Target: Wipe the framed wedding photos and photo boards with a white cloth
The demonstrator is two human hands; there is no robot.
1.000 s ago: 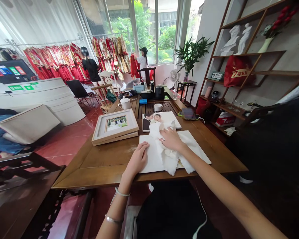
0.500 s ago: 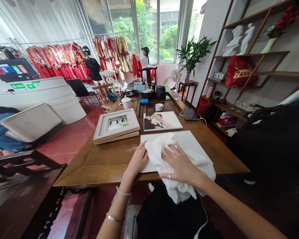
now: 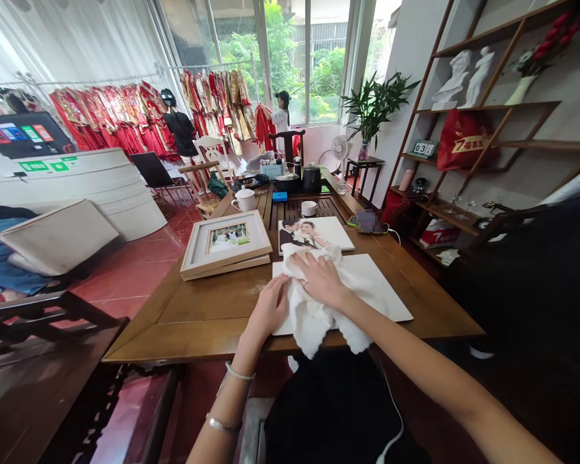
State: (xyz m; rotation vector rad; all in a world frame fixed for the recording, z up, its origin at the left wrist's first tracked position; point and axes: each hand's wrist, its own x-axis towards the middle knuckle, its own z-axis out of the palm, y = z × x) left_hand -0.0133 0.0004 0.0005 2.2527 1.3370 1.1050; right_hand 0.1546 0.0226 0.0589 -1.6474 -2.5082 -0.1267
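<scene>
A white board [image 3: 385, 283], perhaps the blank side of a photo panel, lies flat at the table's near edge. My left hand [image 3: 271, 306] holds it at its left edge, fingers closed there and partly hidden by the cloth. Under my right hand [image 3: 320, 278] a crumpled white cloth [image 3: 314, 325] is gripped and pressed onto the board's far left part. The cloth's loose end hangs toward me over the near edge. Just beyond lies a photo panel of a couple [image 3: 326, 233], with the cloth reaching its lower edge.
Stacked wooden picture frames [image 3: 188, 258] lie on the wooden table [image 3: 188, 316] at left. Farther back are a lidded mug [image 3: 244, 200], a small white cup [image 3: 309, 208] and a phone [image 3: 370, 222] with a cable. Two people stand by the red garments [image 3: 116, 116].
My right hand has slid the cloth away from me and to the left, baring the right part of the board. My left hand stays in place.
</scene>
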